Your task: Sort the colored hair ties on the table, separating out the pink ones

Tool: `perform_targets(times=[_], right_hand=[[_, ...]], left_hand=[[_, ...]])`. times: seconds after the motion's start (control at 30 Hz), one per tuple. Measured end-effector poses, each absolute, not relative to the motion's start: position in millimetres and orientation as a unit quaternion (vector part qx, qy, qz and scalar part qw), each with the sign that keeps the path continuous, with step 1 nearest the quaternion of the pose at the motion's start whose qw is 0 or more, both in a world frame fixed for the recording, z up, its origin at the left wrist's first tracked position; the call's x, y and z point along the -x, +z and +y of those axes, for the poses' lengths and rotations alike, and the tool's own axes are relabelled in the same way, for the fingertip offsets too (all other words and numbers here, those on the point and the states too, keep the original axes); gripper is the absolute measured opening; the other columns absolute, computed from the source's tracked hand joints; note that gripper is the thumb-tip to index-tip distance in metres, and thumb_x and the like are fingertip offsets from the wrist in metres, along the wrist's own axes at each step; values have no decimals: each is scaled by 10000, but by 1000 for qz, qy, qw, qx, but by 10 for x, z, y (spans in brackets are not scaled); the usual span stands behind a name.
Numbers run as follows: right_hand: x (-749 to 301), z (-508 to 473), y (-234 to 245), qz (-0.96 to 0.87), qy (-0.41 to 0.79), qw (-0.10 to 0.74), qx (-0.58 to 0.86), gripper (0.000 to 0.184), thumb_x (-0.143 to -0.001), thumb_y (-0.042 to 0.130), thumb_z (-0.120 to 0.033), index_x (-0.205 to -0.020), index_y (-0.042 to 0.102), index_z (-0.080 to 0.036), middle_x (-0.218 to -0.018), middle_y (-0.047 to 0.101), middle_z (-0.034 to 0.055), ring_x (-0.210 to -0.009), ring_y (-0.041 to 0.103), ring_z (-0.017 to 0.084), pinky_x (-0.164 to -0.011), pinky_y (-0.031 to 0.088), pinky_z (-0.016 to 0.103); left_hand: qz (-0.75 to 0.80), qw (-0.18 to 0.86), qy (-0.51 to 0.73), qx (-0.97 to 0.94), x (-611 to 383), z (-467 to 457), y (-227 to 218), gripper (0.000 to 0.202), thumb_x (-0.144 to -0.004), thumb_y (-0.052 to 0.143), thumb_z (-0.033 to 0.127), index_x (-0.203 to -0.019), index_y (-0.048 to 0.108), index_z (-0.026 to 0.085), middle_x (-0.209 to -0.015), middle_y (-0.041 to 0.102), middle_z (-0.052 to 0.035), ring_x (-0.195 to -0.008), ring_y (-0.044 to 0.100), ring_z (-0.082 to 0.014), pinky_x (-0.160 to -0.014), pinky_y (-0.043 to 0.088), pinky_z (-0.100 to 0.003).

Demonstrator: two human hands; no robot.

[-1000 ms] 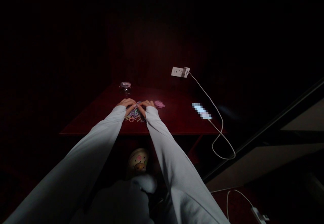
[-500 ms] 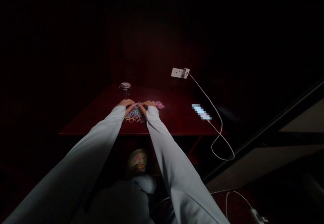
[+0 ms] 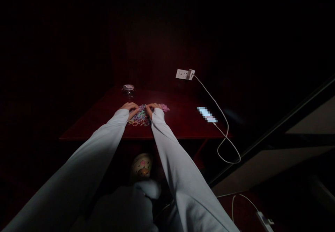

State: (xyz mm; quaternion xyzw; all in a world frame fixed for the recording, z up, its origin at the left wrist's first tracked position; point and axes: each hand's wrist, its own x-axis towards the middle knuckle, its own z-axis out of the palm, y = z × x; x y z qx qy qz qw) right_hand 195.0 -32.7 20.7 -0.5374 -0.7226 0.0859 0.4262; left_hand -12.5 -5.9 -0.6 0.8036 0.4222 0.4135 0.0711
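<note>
A pile of small elastic bands (image 3: 141, 115) in purple, green, yellow and orange lies near the front of the dark red table (image 3: 104, 129). At its left side my left hand (image 3: 130, 108) has thumb and fingertips close together over the bands. My right hand (image 3: 154, 109) is at the other side, its fingers bent down and pinched at the pile's far edge. What either pinch holds is too small to make out. Beyond my right hand lies a separate heap of pink bands (image 3: 165, 108), partly covered by that hand.
A clear lidded jar (image 3: 128, 89) stands at the back left. To the right lies a phone (image 3: 207, 114) with a white cable (image 3: 224, 115) running to a wall socket (image 3: 181, 74) and drooping past the table edge. A power strip (image 3: 265, 221) is at lower right.
My hands have moved slightly apart, uncovering more of the pile between them. The whole view has shifted a little; the jar, phone and pink heap stay in place.
</note>
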Motion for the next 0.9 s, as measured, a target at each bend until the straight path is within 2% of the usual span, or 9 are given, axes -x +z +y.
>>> perform_targets(times=[0.17, 0.33, 0.5, 0.63, 0.77, 0.9], right_hand=[[-1963, -332, 210, -720, 83, 434, 534, 280, -1084, 638, -407, -933, 812, -248, -958, 742, 20, -1012, 632, 204, -1006, 458, 337], [-1961, -318, 211, -722, 88, 429, 535, 245, -1065, 676, -397, -937, 818, -244, -958, 745, 23, -1025, 633, 210, -978, 462, 331], [-1953, -315, 185, -722, 90, 430, 534, 180, -1048, 690, -299, -927, 812, -243, -963, 747, 15, -990, 630, 198, -1001, 458, 328], [-1964, -336, 166, -731, 94, 420, 530, 189, -1052, 687, -318, -945, 821, -238, -998, 764, 31, -1020, 640, 201, -1008, 470, 329], [-1960, -332, 149, -736, 97, 411, 529, 205, -1054, 695, -361, -947, 831, -253, -1033, 781, 33, -1077, 653, 210, -1079, 468, 359], [-1947, -323, 141, -733, 110, 397, 542, 184, -1047, 712, -350, -973, 853, -258, -1085, 787, 36, -1144, 648, 225, -1138, 449, 389]], left_hand=[[423, 66, 406, -808, 150, -109, 28, 292, -995, 580, 488, -923, 743, 257, -1095, 801, -46, -956, 677, -228, -942, 530, -347], [436, 46, 421, -794, 120, -82, -2, 282, -984, 586, 494, -950, 747, 265, -1041, 775, -41, -921, 661, -230, -940, 532, -353], [483, 35, 464, -742, 103, -40, 2, 320, -996, 524, 481, -880, 726, 262, -915, 743, -47, -890, 651, -247, -907, 528, -364], [510, 42, 494, -703, 145, -102, 86, 408, -1050, 443, 469, -857, 731, 253, -948, 751, -63, -977, 680, -256, -975, 525, -373], [547, 22, 547, -633, 142, -249, 186, 454, -1064, 379, 417, -785, 692, 244, -923, 736, -91, -1019, 686, -291, -1031, 505, -434], [568, 3, 576, -588, 146, -362, 251, 468, -1066, 351, 384, -710, 621, 241, -866, 713, -83, -940, 689, -271, -974, 505, -421]])
